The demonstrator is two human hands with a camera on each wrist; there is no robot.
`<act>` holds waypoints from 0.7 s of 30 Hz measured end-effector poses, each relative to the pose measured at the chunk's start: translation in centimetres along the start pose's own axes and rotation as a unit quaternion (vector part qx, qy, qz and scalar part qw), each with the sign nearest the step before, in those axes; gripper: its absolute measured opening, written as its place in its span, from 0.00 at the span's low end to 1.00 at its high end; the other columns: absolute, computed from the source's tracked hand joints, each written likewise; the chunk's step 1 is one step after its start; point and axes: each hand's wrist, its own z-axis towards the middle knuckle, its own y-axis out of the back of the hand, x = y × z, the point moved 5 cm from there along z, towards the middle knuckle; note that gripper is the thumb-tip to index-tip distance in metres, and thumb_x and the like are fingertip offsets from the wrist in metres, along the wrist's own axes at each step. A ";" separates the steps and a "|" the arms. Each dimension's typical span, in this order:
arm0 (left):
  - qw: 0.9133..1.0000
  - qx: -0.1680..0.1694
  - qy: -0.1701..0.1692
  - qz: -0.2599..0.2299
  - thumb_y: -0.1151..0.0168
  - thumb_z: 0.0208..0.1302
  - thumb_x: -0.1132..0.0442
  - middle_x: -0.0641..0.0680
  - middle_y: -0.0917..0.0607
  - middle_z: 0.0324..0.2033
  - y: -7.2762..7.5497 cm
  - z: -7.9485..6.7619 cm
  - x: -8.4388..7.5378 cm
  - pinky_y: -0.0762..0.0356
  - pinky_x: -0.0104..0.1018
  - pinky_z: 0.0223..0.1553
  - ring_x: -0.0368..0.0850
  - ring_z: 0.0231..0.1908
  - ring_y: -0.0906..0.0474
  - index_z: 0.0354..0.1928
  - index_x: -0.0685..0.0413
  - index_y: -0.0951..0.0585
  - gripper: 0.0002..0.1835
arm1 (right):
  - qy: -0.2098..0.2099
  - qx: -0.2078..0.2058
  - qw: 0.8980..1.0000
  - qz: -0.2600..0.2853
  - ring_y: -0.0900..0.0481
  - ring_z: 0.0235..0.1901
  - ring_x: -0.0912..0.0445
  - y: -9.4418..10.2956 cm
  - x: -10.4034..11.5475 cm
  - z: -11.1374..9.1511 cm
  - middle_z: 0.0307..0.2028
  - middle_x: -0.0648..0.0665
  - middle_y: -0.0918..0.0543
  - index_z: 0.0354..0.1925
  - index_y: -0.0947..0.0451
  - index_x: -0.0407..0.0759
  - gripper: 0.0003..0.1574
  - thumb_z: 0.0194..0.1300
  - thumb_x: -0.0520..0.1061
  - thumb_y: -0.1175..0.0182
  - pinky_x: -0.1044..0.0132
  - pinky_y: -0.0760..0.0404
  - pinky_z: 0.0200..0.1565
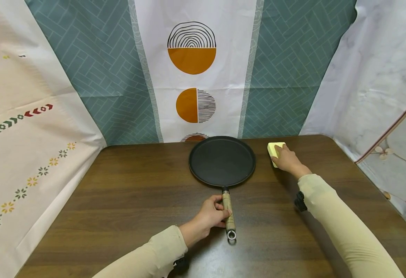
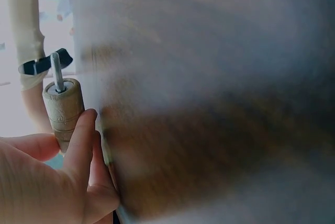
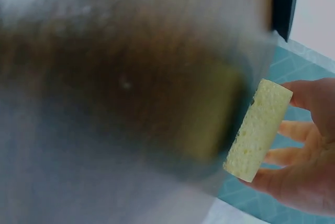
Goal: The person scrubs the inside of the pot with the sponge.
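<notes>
A flat black frying pan lies on the table, its light wooden handle pointing toward me and ending in a metal ring. My left hand holds this handle from the left, thumb on top and fingers at the side. In the left wrist view, thumb and fingers grip the handle near its ringed end. To the right of the pan, my right hand grips a pale yellow sponge close over the table. The right wrist view shows the porous sponge between thumb and fingers.
The brown wooden table has its back edge against a patterned teal and white curtain. Light cloths hang at the left and right. The pan's far rim lies near the back edge. Dark straps sit on both wrists.
</notes>
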 end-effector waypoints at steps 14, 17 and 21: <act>1.000 0.006 -0.001 0.008 0.40 0.57 0.80 0.56 0.35 0.34 -0.1 0.1 0.2 0.15 0.45 0.31 0.49 0.31 0.23 0.63 0.71 0.38 0.31 | -0.008 0.003 1.000 -0.017 0.45 0.55 0.14 -0.8 -0.5 -0.4 0.66 0.14 0.58 0.69 0.52 0.23 0.39 0.72 0.45 0.52 0.27 0.35 0.54; 1.000 0.006 0.001 0.008 0.40 0.57 0.80 0.56 0.35 0.33 -0.1 0.0 0.3 0.15 0.46 0.31 0.49 0.32 0.23 0.63 0.71 0.38 0.31 | -0.009 0.010 1.000 -0.013 0.46 0.56 0.14 -1.1 -0.6 -0.4 0.66 0.15 0.59 0.70 0.53 0.24 0.39 0.73 0.45 0.53 0.27 0.36 0.54; 1.000 0.012 -0.005 0.025 0.39 0.57 0.80 0.56 0.34 0.33 0.2 -0.1 0.1 0.15 0.45 0.32 0.50 0.32 0.22 0.63 0.72 0.38 0.32 | -0.015 0.013 1.000 -0.007 0.49 0.59 0.16 -1.2 -0.6 -0.4 0.67 0.16 0.60 0.71 0.54 0.26 0.39 0.74 0.48 0.54 0.27 0.37 0.55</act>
